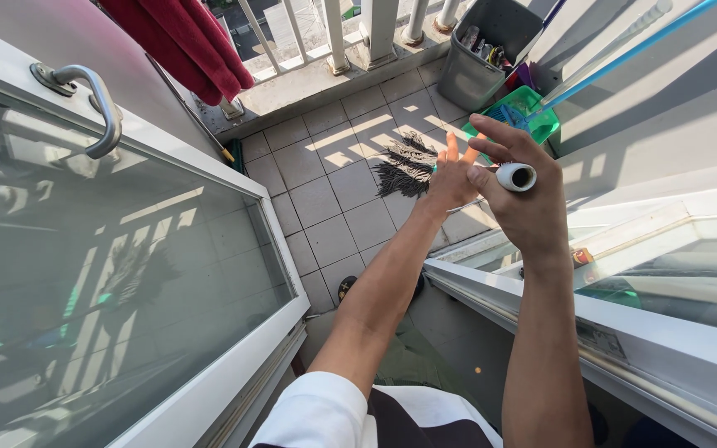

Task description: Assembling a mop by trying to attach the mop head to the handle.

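**Mop pole gripped at the balcony door**

Here, the grey bin [483,58] stands in the far corner of the tiled balcony floor [325,191], against the railing [334,33], and holds a jumble of small things too small to tell apart. Just beside the bin, nearer the door, sits a green dustpan [533,116] with a blue brush head in it. The right hand [524,199] is closed around the white end of a mop pole [516,177], whose blue shaft runs up past the bin. The left hand [451,178] is open with fingers spread, just beside the right hand, and whether it touches the pole cannot be told. The dark stringy mop head [408,166] lies on the floor, short of the bin.
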